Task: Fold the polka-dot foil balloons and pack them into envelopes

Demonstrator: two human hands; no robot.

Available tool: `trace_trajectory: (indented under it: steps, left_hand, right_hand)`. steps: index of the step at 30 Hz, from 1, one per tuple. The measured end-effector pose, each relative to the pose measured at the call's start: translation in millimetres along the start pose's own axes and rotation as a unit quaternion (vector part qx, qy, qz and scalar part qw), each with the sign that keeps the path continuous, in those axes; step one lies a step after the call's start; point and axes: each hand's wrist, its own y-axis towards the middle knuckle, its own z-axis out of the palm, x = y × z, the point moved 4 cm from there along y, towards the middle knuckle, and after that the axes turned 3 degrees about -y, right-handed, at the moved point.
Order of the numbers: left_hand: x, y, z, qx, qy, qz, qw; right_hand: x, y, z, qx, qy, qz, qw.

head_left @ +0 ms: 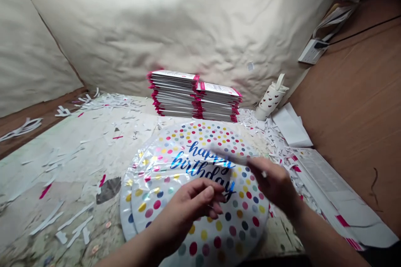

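Flat foil balloons [200, 229], white with coloured dots and blue "happy birthday" lettering, lie on the table in a stack whose edges show at the left. Over the lower lettering hovers my left hand [194, 202], its fingers curled and its thumb against the index finger; nothing shows in it. To the right, my right hand [275, 181] is closed around a long, thin grey tool [230, 155] that points left across the word "happy". Motion blurs the tool, so its exact kind cannot be made out.
Behind the balloons stand two stacks of pink-edged packets [175, 94]. A white tumbler with hearts [271, 99] stands at the back right, near white papers [291, 125]. Paper scraps [75, 221] litter the table. A wall socket [313, 51] and plastic sleeves [338, 192] are at the right.
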Motion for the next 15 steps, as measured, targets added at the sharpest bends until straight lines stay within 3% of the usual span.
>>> trace_trajectory:
  steps: [2, 3, 4, 6, 10, 12, 15]
  left_hand:
    - [-14, -1, -14.3, -0.021, 0.055, 0.040, 0.997]
    - [-18, -1, -22.7, -0.039, 0.075, 0.051, 0.995]
    - [-22, -1, -30.5, -0.055, 0.087, 0.056, 0.993]
    - [-24, 0, -42.8, -0.073, 0.099, 0.055, 0.991]
    - [-22, -1, -62.2, -0.098, 0.110, 0.057, 0.987]
    - [-24, -3, -77.0, -0.125, 0.118, 0.057, 0.983]
    - [-35, -5, -105.4, -0.173, 0.150, 0.048, 0.972]
  right_hand:
    - [-18, 52, -5, -0.085, 0.132, 0.117, 0.981]
    - [-28, 80, -3, -0.122, 0.235, 0.203, 0.943]
    - [-38, 108, 5, -0.135, 0.348, 0.293, 0.881]
    - [-46, 168, 22, -0.124, 0.395, 0.338, 0.845]
    - [-62, 250, 62, -0.083, 0.388, 0.391, 0.831]
    - [-71, 268, 75, -0.059, 0.370, 0.412, 0.831]
    - [-85, 273, 79, -0.023, 0.334, 0.433, 0.837]
